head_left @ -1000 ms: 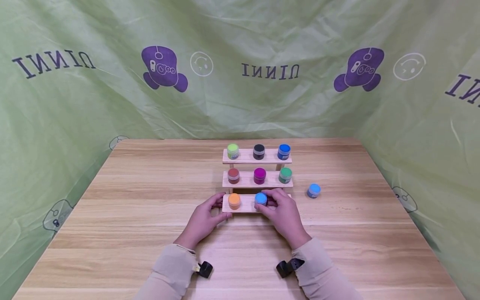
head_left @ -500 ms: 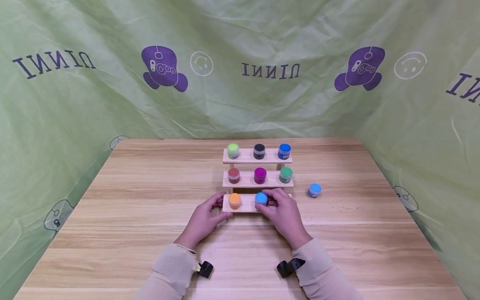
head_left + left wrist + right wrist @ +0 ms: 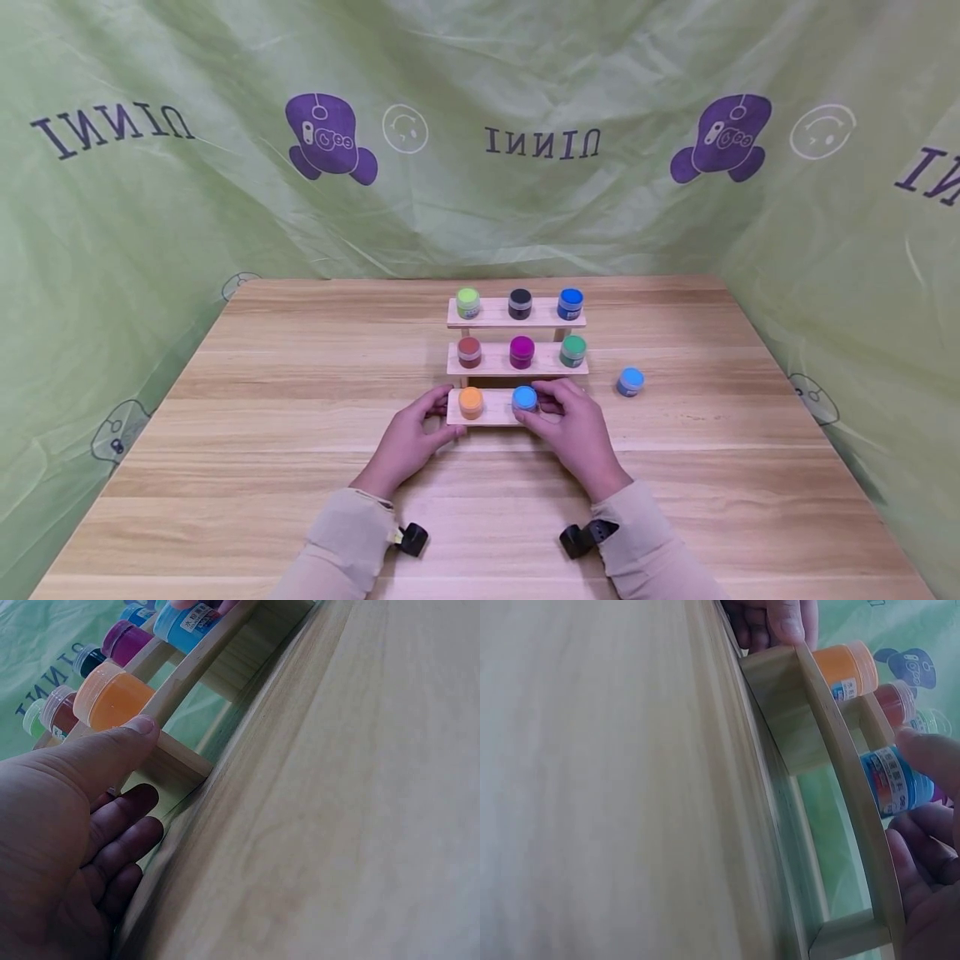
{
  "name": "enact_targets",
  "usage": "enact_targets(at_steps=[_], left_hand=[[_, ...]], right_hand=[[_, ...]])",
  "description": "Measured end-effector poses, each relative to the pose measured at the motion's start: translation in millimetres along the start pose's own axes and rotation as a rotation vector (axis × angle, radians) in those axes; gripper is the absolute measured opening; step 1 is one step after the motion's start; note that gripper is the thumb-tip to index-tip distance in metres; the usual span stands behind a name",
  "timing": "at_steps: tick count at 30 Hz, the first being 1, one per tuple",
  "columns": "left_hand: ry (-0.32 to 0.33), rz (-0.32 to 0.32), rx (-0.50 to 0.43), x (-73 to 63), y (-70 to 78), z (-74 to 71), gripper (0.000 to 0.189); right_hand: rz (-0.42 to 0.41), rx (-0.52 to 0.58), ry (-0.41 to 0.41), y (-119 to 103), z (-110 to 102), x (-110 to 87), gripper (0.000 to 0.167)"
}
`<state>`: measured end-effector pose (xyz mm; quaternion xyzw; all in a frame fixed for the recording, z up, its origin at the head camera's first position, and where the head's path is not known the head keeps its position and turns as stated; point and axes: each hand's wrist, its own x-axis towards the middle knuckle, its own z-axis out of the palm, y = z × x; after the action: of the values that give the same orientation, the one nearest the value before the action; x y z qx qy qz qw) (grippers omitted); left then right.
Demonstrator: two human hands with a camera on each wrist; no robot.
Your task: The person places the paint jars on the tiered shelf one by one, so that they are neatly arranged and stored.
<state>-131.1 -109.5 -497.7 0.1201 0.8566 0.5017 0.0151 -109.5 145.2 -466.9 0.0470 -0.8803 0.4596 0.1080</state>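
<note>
A three-step wooden rack (image 3: 491, 414) carries small paint jars. On its lowest step stand an orange paint jar (image 3: 471, 403) and, to its right, a light-blue paint jar (image 3: 524, 398). My left hand (image 3: 410, 435) holds the left end of that step, thumb at the front edge; some of its fingers are curled below in the left wrist view. My right hand (image 3: 576, 433) is around the light-blue jar, its thumb touching the jar's side in the right wrist view (image 3: 930, 761). Its fingers lie on the jar's other side, partly hidden.
Red-brown (image 3: 469, 352), magenta (image 3: 522, 352) and green (image 3: 573, 352) jars fill the middle step. Light-green (image 3: 468, 304), black (image 3: 520, 304) and dark-blue (image 3: 570, 304) jars stand on top. Another light-blue jar (image 3: 630, 382) sits on the table (image 3: 697, 500), right of the rack. A green curtain (image 3: 450, 217) hangs behind.
My right hand has shifted slightly to the right, its index fingertip drawing back a little from the light-blue jar. My left hand and the rack look unmoved.
</note>
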Motion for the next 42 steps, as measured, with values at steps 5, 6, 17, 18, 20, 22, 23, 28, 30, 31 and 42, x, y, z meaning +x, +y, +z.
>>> enact_targets(at_steps=[5, 6, 17, 18, 20, 22, 23, 28, 30, 31, 42], left_hand=[[0.001, 0.0, 0.002, -0.1, -1.0, 1.4, 0.067], [0.002, -0.001, 0.001, -0.2, -1.1, 1.6, 0.067], [0.007, 0.006, -0.017, 0.4, -3.1, 3.2, 0.065], [0.007, 0.006, -0.015, 0.3, -3.0, 3.2, 0.065], [0.006, 0.007, -0.012, 0.2, -3.0, 3.0, 0.065], [0.006, 0.009, -0.007, 0.3, -3.4, 3.1, 0.065], [0.005, 0.009, -0.006, 0.2, -3.3, 3.0, 0.065], [0.007, 0.005, 0.002, -0.3, -3.1, 2.3, 0.066], [0.007, 0.003, 0.003, -0.6, -3.0, 2.0, 0.067], [0.006, 0.003, 0.001, -0.7, -2.7, 1.8, 0.067], [-0.002, -0.001, 0.007, -1.1, -2.3, 1.2, 0.067]], right_hand=[[0.002, -0.02, 0.007, 4, -6, -1.1, 0.047], [0.003, -0.024, 0.005, 4, -6, -1.3, 0.048], [0.032, 0.059, 0.034, 17, -20, -4.0, 0.049], [0.035, 0.067, 0.035, 18, -21, -4.2, 0.049], [0.034, 0.084, 0.038, 20, -23, -4.4, 0.048], [0.024, 0.087, 0.053, 23, -23, -4.1, 0.046], [0.02, 0.09, 0.065, 24, -24, -4.1, 0.044], [-0.02, 0.114, 0.155, 32, -25, -2.9, 0.03], [-0.028, 0.137, 0.192, 35, -26, -2.5, 0.025], [-0.03, 0.145, 0.211, 36, -27, -2.4, 0.023], [-0.021, 0.195, 0.399, 43, -32, -1.2, 0.02]])
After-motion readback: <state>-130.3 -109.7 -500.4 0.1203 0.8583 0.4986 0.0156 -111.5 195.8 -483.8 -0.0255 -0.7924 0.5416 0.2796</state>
